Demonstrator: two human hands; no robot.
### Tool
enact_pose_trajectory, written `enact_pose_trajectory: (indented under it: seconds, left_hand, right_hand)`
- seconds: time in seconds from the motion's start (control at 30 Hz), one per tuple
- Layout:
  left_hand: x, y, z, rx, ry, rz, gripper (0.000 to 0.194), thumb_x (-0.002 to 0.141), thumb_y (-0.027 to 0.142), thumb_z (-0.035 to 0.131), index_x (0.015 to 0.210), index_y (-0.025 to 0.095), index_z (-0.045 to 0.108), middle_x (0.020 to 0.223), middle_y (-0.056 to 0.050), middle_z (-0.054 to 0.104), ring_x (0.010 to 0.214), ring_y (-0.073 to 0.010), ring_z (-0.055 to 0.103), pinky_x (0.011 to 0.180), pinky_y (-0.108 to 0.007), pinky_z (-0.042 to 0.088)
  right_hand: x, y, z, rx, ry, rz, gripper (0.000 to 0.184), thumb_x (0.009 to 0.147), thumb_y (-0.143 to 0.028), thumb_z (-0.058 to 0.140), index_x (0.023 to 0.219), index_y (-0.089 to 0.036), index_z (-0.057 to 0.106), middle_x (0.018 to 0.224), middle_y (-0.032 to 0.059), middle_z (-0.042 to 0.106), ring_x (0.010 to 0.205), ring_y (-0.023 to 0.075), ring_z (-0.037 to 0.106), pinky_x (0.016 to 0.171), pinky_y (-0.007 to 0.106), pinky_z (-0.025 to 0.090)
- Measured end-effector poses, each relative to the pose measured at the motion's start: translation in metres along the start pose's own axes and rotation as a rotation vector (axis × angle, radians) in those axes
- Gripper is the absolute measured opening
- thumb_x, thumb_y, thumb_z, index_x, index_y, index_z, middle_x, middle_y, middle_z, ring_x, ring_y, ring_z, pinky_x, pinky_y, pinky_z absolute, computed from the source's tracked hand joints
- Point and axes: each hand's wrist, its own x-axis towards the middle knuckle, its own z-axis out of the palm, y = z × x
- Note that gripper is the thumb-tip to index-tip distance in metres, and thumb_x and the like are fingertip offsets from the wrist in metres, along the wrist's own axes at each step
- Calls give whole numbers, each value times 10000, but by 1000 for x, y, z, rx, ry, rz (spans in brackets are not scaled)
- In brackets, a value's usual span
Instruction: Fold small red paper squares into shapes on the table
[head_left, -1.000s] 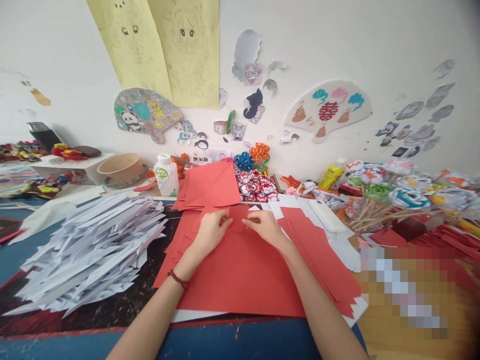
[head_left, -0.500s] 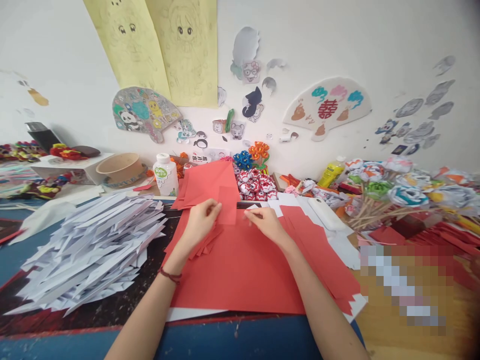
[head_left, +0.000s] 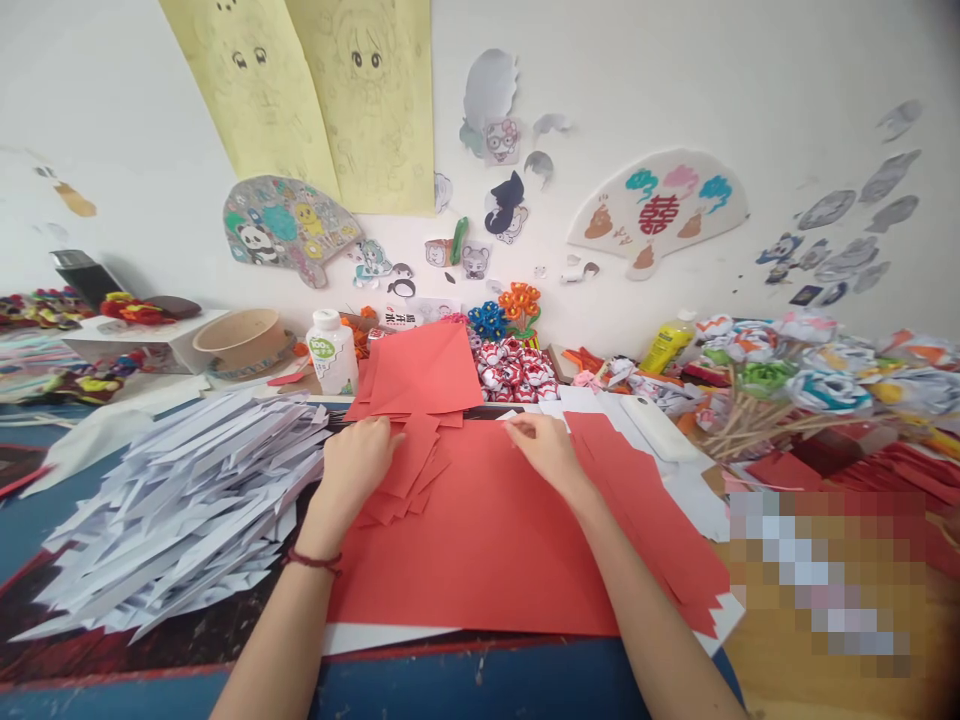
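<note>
My left hand is closed at the edge of a small red paper rectangle, which lies over several similar red pieces. Its fingertips are partly hidden. My right hand hovers near the far edge of a large red paper sheet, fingers loosely bent and slightly apart, with nothing visible in them. Beyond my left hand sits a stack of red paper. More red sheets, some with zigzag-cut ends, lie to the right of the large sheet, partly under my right forearm.
A heap of folded white paper strips spreads at left. Behind stand a white bottle, a round container, red-and-white paper flowers and a yellow bottle. Paper flowers on sticks lie at right, beside a pixelated patch.
My left hand has moved left and toward me, bringing the small red rectangle down onto the other pieces. My right hand has shifted slightly right, its fingers loosening.
</note>
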Motion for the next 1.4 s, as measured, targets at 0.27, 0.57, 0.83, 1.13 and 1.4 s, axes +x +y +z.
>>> enact_pose_trajectory:
  seconds: [0.27,0.57,0.83,1.13,1.4]
  left_hand:
    - [5,14,14,-89,-52,-12,381,858,510,525,975,151,570,1019,-143,663,944,-302,643,697,-333,468]
    - [4,-3,10,-79,-140,-16,380,815,485,580,969,138,591,1014,-154,663,955,-310,637,722,-336,455]
    - [-10,-2,7,-402,-249,24,253,732,406,668,654,169,626,701,-62,681,739,-219,657,641,-263,396]
    - [-28,3,5,-613,-206,100,247,731,285,694,938,155,655,872,-53,711,793,-170,657,688,-235,442]
    - [-34,-38,1,-539,-47,-101,236,862,209,488,1049,148,620,1088,-119,668,948,-227,630,832,-326,438]
  right_hand:
    - [-30,-33,27,91,-504,-186,171,814,-326,616,872,-205,720,800,25,710,700,143,626,601,223,414]
    - [-38,-41,30,-6,-577,-212,178,791,-385,668,804,-210,697,737,-10,699,658,121,613,565,212,350]
    - [-58,-60,57,-270,-369,-232,211,785,-408,709,766,-209,641,743,2,691,689,168,627,548,256,249]
    - [-81,-65,64,-221,-221,-199,100,831,-276,649,821,-202,583,851,11,650,791,179,602,640,254,350]
    - [-93,-58,71,38,-26,-119,174,922,-177,432,890,-193,603,833,45,629,788,194,583,695,282,431]
